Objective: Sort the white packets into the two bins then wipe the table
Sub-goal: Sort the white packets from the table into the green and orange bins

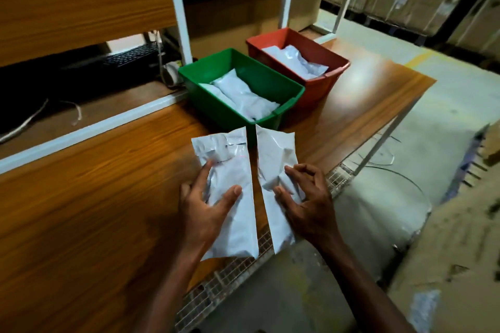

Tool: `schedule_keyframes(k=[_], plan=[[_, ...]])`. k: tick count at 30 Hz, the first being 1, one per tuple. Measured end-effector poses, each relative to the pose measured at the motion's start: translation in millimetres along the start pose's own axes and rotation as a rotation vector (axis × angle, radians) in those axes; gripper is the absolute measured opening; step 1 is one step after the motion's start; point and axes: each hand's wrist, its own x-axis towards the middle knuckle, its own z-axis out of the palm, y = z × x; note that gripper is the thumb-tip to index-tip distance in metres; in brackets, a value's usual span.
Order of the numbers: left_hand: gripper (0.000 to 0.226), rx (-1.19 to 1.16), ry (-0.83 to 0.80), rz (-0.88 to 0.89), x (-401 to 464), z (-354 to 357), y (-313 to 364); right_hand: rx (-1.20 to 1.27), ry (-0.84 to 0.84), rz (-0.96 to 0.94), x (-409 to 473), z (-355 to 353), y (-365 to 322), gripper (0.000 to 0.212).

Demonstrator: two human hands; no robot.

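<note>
I hold two white packets above the table's near edge. My left hand (207,211) grips the left packet (230,170) with thumb and fingers on its top face. My right hand (305,197) pinches the right packet (276,154), fingers curled into its crumpled middle. A green bin (284,84) stands just beyond the packets with white packets (243,94) inside. Behind it to the right is a red bin (324,54), also holding white packets (295,61).
The wooden table (94,197) runs left and toward me; its right edge drops to a wire grille (232,273) and concrete floor. A white shelf frame (173,8) with a black keyboard (130,58) stands at the back. Cardboard boxes line the far right.
</note>
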Motion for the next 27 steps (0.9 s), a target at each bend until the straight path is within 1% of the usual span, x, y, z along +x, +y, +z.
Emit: schedule_keyframes(k=[6,9,14,19,22,27], plan=[[0.077,0.016,0.031,-0.007,20.5,54.7,34.3,0.047,-0.013,-0.034,48.4,-29.3,41.5,0.053],[0.079,0.039,0.095,-0.027,38.7,73.2,45.5,0.067,-0.037,-0.079,79.3,-30.9,57.9,0.057],[0.085,0.065,0.212,-0.077,72.5,101.1,53.5,0.070,-0.066,-0.180,136.5,-32.8,77.1,0.055],[0.085,0.074,0.306,-0.119,103.6,125.0,76.6,0.106,-0.118,-0.305,201.5,-32.7,88.5,0.050],[0.083,0.074,0.387,-0.136,121.5,136.3,93.8,0.136,-0.141,-0.345,240.5,-26.0,94.4,0.049],[0.083,0.185,0.478,-0.208,164.3,157.5,119.3,0.046,-0.241,-0.419,306.9,-6.2,97.5,0.049]])
